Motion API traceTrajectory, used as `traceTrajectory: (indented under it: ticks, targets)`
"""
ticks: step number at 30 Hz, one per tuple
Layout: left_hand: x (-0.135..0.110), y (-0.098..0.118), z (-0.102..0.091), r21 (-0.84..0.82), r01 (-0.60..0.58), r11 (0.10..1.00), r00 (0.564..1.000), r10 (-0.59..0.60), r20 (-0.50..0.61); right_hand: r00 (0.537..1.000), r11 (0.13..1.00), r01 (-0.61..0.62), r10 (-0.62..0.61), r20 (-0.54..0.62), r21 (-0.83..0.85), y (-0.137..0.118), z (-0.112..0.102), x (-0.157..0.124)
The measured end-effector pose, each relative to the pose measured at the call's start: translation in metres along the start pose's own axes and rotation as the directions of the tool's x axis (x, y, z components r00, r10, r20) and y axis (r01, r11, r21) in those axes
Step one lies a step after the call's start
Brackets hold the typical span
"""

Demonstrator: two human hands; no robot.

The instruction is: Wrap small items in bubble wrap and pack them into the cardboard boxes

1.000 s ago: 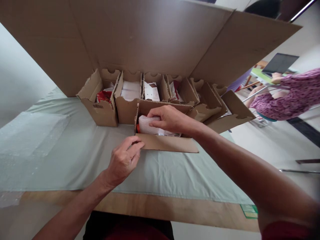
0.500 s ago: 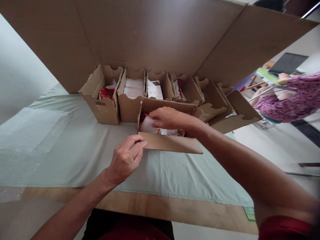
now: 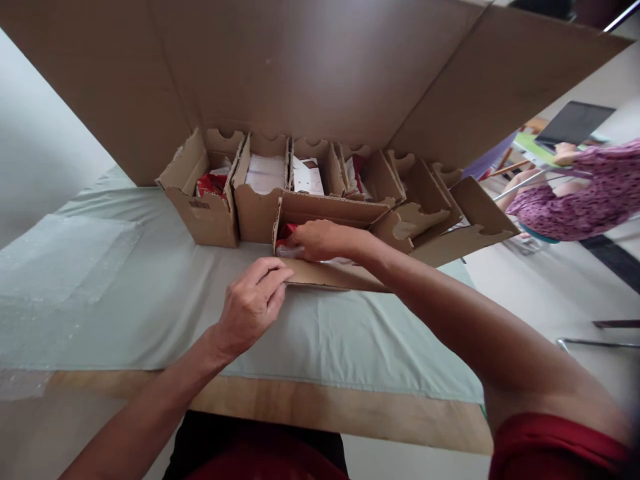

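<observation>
In front of me lies a low cardboard box [image 3: 333, 275], its near side tilted toward me. My left hand [image 3: 256, 299] pinches the near left corner of that side between thumb and fingers. Reaching into the box from the right, my right hand [image 3: 323, 240] rests on the things inside, its fingers bent down and mostly hidden. Beside those fingers show a red packet [image 3: 287, 231] and some clear plastic wrap [image 3: 290, 252]. Whether the right fingers grip anything cannot be seen.
Behind stands a row of cardboard bins [image 3: 215, 217] holding red packets, white sheets [image 3: 265, 175] and a white box [image 3: 307, 177]. A tall cardboard panel [image 3: 310, 73] rises behind them. Bubble wrap [image 3: 65, 267] lies left on the green cloth [image 3: 165, 320]. Another person [image 3: 575, 193] sits right, near a laptop [image 3: 575, 125].
My right hand has sunk deeper into the box and covers more of its contents. The box's near side has risen slightly, with my left hand still at its corner.
</observation>
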State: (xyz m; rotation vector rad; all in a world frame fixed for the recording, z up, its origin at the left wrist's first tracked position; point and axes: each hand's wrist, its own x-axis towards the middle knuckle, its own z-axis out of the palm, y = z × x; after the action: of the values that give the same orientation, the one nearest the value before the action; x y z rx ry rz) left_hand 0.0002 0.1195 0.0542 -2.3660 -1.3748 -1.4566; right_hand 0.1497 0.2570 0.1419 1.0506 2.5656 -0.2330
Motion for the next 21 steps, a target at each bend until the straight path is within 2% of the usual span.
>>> traceTrajectory:
  ticks: [2,3,4,5,6,8,9,11,12,14,16,18,19,21]
  targets:
    - [0.008,-0.003,0.003,0.006,0.034,0.999,0.998,-0.034,-0.044,0.985,0.993,0.001,0.020,-0.171,0.119,0.008,-0.013,-0.019]
    - [0.012,-0.005,0.005,0.013,0.066,0.998,0.995,-0.064,-0.075,0.948,0.980,-0.006,0.069,-0.310,0.199,0.011,-0.018,-0.034]
    - [0.016,-0.008,0.007,0.022,0.107,0.994,0.988,-0.104,-0.116,0.876,0.958,-0.010,0.147,-0.460,0.287,0.013,-0.021,-0.052]
    - [0.019,-0.010,0.009,0.025,0.157,0.987,0.975,-0.151,-0.163,0.774,0.929,0.004,0.231,-0.589,0.370,0.015,-0.019,-0.073]
    - [0.020,-0.013,0.012,0.014,0.213,0.977,0.956,-0.205,-0.211,0.650,0.896,0.023,0.323,-0.688,0.443,0.016,-0.012,-0.095]
    - [0.018,-0.019,0.018,-0.058,0.327,0.943,0.901,-0.330,-0.281,0.408,0.848,0.037,0.469,-0.783,0.528,0.017,0.017,-0.136]
    - [0.015,-0.021,0.021,-0.115,0.376,0.920,0.872,-0.393,-0.291,0.319,0.820,0.023,0.536,-0.781,0.572,0.018,0.038,-0.152]
    - [0.007,-0.025,0.029,-0.239,0.444,0.863,0.831,-0.497,-0.251,0.213,0.710,0.045,0.680,-0.701,0.703,0.022,0.085,-0.172]
    - [0.003,-0.028,0.034,-0.301,0.461,0.835,0.822,-0.530,-0.210,0.185,0.662,0.056,0.729,-0.660,0.747,0.024,0.109,-0.174]
    - [-0.002,-0.032,0.045,-0.421,0.468,0.777,0.826,-0.554,-0.104,0.249,0.575,0.077,0.780,-0.574,0.814,0.027,0.146,-0.164]
    - [-0.002,-0.036,0.055,-0.533,0.462,0.709,0.844,-0.536,0.018,0.336,0.500,0.128,0.791,-0.511,0.857,0.030,0.167,-0.141]
    - [0.002,-0.039,0.063,-0.605,0.469,0.643,0.855,-0.503,0.128,0.403,0.434,0.219,0.776,-0.486,0.874,0.031,0.171,-0.114]
    - [0.004,-0.039,0.066,-0.625,0.477,0.618,0.854,-0.492,0.166,0.420,0.405,0.267,0.767,-0.484,0.874,0.031,0.169,-0.103]
    - [0.005,-0.035,0.067,-0.635,0.495,0.593,0.846,-0.495,0.198,0.421,0.362,0.339,0.768,-0.483,0.869,0.026,0.165,-0.087]
